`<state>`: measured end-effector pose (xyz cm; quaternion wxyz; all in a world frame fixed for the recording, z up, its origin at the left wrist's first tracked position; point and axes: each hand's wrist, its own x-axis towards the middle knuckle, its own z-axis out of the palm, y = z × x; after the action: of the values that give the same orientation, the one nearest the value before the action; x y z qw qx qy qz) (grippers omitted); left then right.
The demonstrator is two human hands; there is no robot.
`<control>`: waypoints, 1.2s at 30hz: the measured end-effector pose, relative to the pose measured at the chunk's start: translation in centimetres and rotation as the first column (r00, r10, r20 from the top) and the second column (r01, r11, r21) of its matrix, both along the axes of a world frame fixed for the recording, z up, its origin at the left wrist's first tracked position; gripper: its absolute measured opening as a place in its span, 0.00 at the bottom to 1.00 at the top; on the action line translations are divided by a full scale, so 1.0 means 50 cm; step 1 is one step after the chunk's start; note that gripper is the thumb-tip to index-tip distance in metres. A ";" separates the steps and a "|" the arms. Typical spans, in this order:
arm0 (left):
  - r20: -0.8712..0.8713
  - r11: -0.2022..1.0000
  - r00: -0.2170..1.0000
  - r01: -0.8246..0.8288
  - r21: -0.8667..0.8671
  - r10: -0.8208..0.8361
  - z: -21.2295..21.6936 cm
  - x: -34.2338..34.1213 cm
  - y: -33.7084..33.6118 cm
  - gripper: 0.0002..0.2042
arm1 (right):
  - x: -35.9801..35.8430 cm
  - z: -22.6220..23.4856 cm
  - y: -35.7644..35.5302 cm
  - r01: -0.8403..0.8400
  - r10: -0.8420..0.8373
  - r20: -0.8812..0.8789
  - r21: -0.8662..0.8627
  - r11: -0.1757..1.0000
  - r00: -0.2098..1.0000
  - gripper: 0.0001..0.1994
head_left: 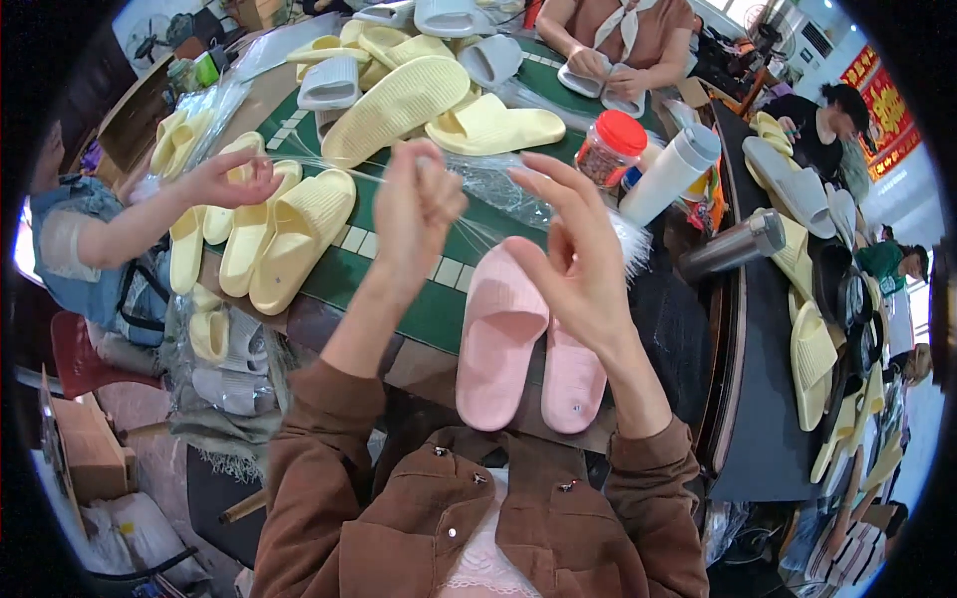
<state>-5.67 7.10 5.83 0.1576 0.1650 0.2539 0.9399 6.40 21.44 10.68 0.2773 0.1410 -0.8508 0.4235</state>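
Brown sleeves (324, 439) frame left fingers (429, 167) gripping faint strands (364, 172) and spread right fingers (575, 189) partly hiding a pink slipper (572, 394).

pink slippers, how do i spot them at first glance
Find the green-topped table. At its near edge, by the right hand, lie the pink slippers, side by side. Their colour sets them apart from the yellow slippers and grey slippers piled beyond.

2 pink slippers (490, 384), green-and-white tabletop (414, 314).
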 end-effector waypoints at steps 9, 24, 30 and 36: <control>-0.092 0.998 0.994 0.068 0.012 -0.066 0.010 0.104 0.112 0.18 | -0.007 -0.073 0.037 -0.103 0.214 0.375 -0.295 0.950 0.902 0.16; 0.098 0.990 0.987 0.122 0.070 -0.128 0.022 0.089 0.148 0.11 | 0.067 -0.078 0.141 0.324 -0.346 0.028 0.288 0.901 0.938 0.07; 0.186 0.925 0.949 0.184 0.334 -0.256 -0.036 0.015 0.140 0.12 | 0.100 -0.069 0.183 0.474 -0.526 0.091 0.327 0.818 0.846 0.08; 0.198 0.884 0.922 0.233 0.406 -0.334 -0.053 0.034 0.189 0.12 | 0.082 -0.087 0.164 0.448 -0.508 0.141 0.316 0.837 0.850 0.13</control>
<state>-3.96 16.56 3.20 0.2921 0.1020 0.0196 0.9507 10.48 29.64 6.34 0.2573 -0.0880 -0.9338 0.2327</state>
